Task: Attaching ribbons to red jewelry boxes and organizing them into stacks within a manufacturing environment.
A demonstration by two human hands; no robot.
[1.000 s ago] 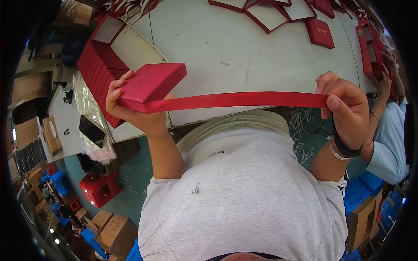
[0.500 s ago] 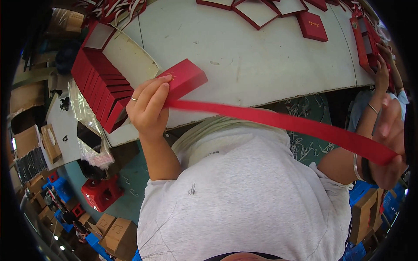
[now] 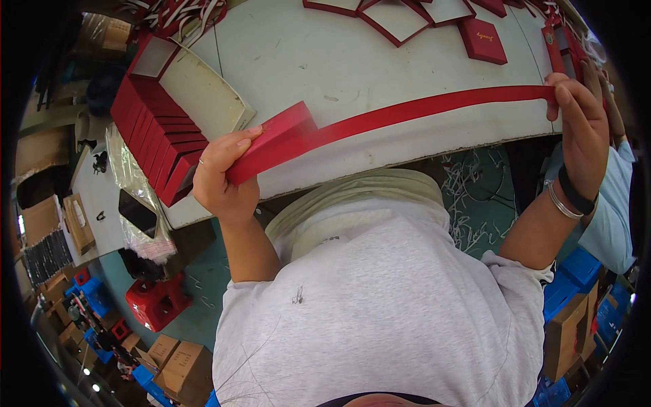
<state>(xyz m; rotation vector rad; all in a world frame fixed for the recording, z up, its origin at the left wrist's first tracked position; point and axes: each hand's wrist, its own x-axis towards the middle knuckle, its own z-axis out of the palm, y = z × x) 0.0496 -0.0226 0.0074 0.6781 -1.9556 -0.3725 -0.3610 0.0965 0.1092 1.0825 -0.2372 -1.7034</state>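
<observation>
Left hand [image 3: 220,178] clamped around a red box [image 3: 281,132] at the near edge of the white table [image 3: 325,61], right hand [image 3: 576,125] pinching the far end of a red strip [image 3: 420,112] stretched taut along that edge, row of stacked red boxes [image 3: 152,139] on the table's left end

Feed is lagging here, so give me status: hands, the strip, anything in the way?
Left hand grips red box and strip end. Right hand pinches far end; red strip stretched taut above white table. Nothing across it.
</observation>
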